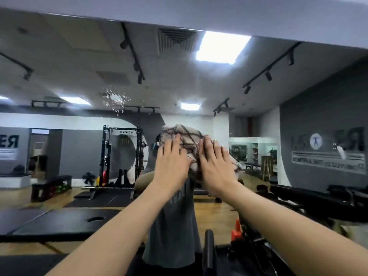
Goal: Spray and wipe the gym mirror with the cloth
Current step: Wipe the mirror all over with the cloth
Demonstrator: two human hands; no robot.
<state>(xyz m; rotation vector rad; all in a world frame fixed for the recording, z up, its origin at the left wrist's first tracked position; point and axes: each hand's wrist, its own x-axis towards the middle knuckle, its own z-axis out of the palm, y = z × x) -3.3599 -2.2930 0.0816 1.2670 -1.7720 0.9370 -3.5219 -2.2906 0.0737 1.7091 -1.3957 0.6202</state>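
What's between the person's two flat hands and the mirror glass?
In the head view, a checked cloth lies between them: the left hand and right hand press it flat against the mirror, below and right of the spray splatter.

The cloth (187,140) is partly covered by the left hand (170,159) and right hand (214,166) pressed flat on it. Behind the cloth, the reflected person's head is hidden. Right of the cloth, the mirrored wall lettering (326,162) is blurred, possibly unreadable. Both forearms are cut off at the lower edge.
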